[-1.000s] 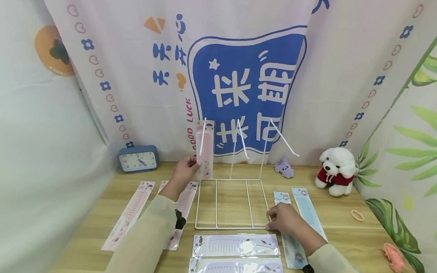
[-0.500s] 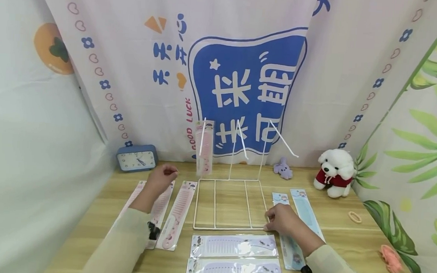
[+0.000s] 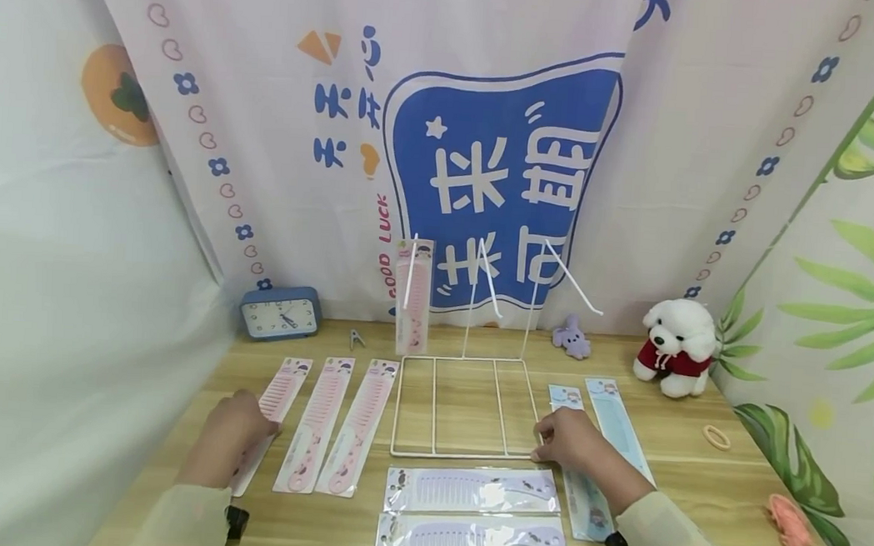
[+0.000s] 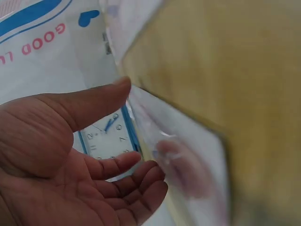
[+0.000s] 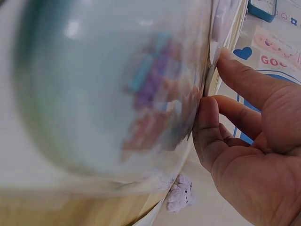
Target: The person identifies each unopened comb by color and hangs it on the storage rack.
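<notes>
A white wire rack (image 3: 463, 455) with three slanting hooks stands in the middle of the table, a pink packaged comb (image 3: 415, 305) hanging upright at its left hook. My left hand (image 3: 234, 430) is over the leftmost of three pink packaged combs (image 3: 291, 378) lying on the table. In the left wrist view its thumb and fingers are apart, beside the blurred package (image 4: 188, 165). My right hand (image 3: 570, 436) pinches the front right corner of the rack, above a blue packaged comb (image 3: 590, 504). Two purple packaged combs (image 3: 472, 491) lie in front of the rack.
A blue alarm clock (image 3: 280, 313) and a small grey clip (image 3: 357, 339) are at the back left. At the back right are a purple toy (image 3: 571, 338) and a plush dog (image 3: 674, 350). A beige ring (image 3: 716, 438) and a coral hair accessory (image 3: 791, 524) lie right.
My left hand has left the hanging pink comb and moved left and nearer, to the leftmost pink comb on the table. The right hand keeps its place at the rack corner.
</notes>
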`<state>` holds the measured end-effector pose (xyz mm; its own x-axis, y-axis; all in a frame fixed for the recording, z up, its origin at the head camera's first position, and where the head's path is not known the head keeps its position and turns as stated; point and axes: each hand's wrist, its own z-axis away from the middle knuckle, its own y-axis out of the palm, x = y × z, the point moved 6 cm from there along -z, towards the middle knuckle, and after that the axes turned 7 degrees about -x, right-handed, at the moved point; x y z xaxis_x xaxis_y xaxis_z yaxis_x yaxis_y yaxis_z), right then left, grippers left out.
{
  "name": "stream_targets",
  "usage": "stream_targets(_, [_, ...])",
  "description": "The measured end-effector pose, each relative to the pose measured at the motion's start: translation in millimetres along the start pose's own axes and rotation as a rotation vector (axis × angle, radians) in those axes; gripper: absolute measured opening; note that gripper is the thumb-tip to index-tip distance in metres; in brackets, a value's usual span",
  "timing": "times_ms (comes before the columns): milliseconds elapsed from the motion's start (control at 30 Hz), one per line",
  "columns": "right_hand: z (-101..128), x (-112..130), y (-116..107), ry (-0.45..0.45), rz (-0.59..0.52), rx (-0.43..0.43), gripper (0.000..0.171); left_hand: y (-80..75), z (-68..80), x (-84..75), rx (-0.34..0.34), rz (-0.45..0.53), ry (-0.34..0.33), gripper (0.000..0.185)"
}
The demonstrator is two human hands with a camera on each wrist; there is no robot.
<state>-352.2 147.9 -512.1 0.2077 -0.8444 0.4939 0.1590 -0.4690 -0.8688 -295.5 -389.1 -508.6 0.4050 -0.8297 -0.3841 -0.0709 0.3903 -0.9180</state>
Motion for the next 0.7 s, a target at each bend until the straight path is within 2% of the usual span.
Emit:
stream_targets(33, [1, 0, -1, -0.01, -0.006, 0.0, 0.021, 1.2, 1.2, 1.9, 0.005, -0.008, -0.012, 0.071])
stream_targets(100, [2, 1, -1, -0.037, -0.026, 0.0, 0.036, 2.9, 2.8, 5.6, 0.008, -0.017, -0.032, 0.072])
stream_targets(267, [2, 0, 1, -0.068, -0.064, -0.005, 0.05, 8.3, 2.8, 16.0, 0.027, 0.08, -0.089, 0.061])
stream_targets(467, [-1, -4, 5, -0.056, -0.063, 0.0, 0.055, 11.7, -1.0, 26.0, 0.014, 0.194, -0.103, 0.054])
stream_targets(600, [-3, -5, 3, -0.039, -0.054, -0.011, 0.05, 9.3, -6.5, 30.9, 0.013, 0.227, -0.089, 0.043])
stream_targets(700, [-3, -5, 2, -0.03, -0.046, -0.013, 0.043, 5.1, -9.8, 34.1, 0.047, 0.277, -0.079, 0.05])
